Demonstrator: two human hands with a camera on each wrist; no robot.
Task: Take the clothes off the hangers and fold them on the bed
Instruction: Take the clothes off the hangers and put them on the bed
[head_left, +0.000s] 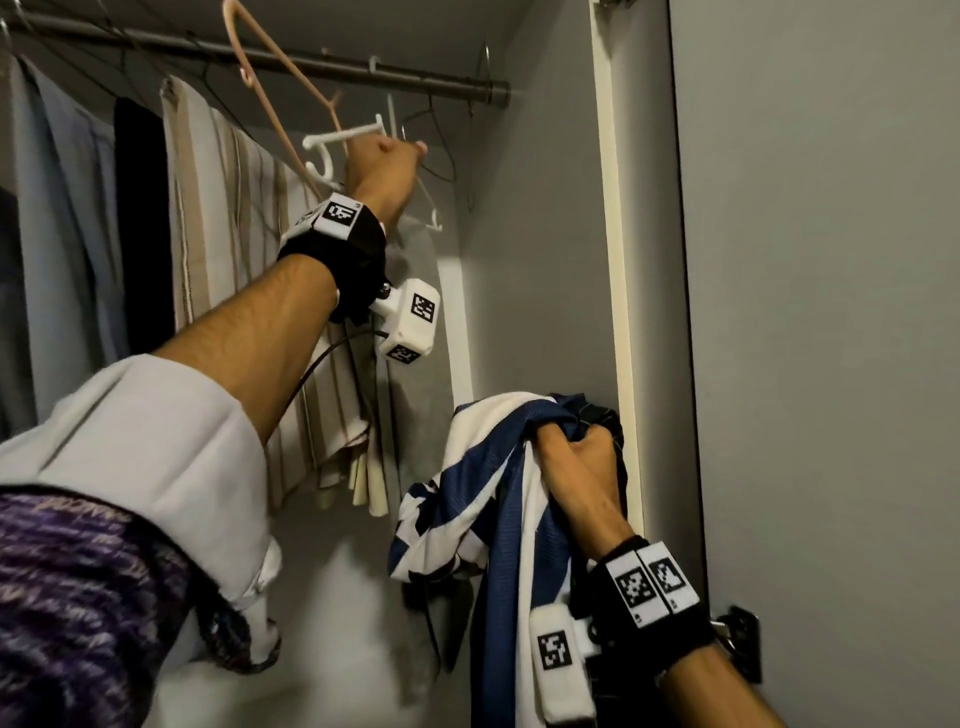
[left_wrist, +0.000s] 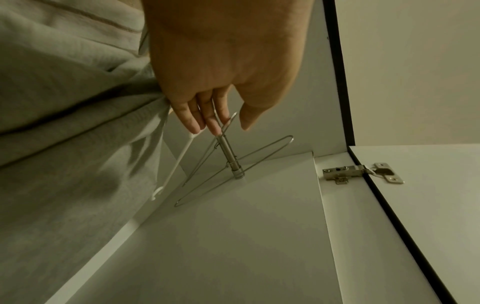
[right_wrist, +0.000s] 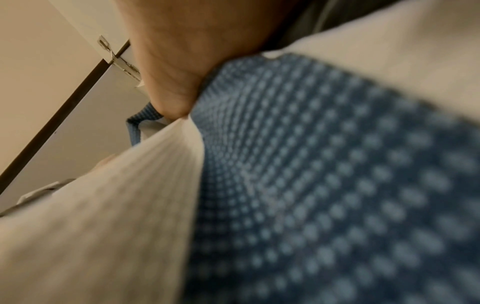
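My left hand (head_left: 387, 166) is raised to the wardrobe rail (head_left: 311, 60). In the left wrist view its fingers (left_wrist: 207, 117) are nearly straight, touching the hook of a bare wire hanger (left_wrist: 233, 164) on the rail (left_wrist: 228, 152), with the thumb held apart. A bare white plastic hanger (head_left: 340, 137) hangs right at the fingertips. A bare pink hanger (head_left: 260, 88) tilts up to the left. Lower right, my right hand (head_left: 582, 457) grips a bunched blue and white jersey (head_left: 498, 519), whose mesh fills the right wrist view (right_wrist: 311, 185).
A beige striped cloth (head_left: 234, 234), a grey garment (head_left: 415, 338) and several darker clothes hang along the rail to the left. The wardrobe's side wall and open door (head_left: 831, 312) stand close on the right. A purple patterned cloth (head_left: 78, 597) lies over my left upper arm.
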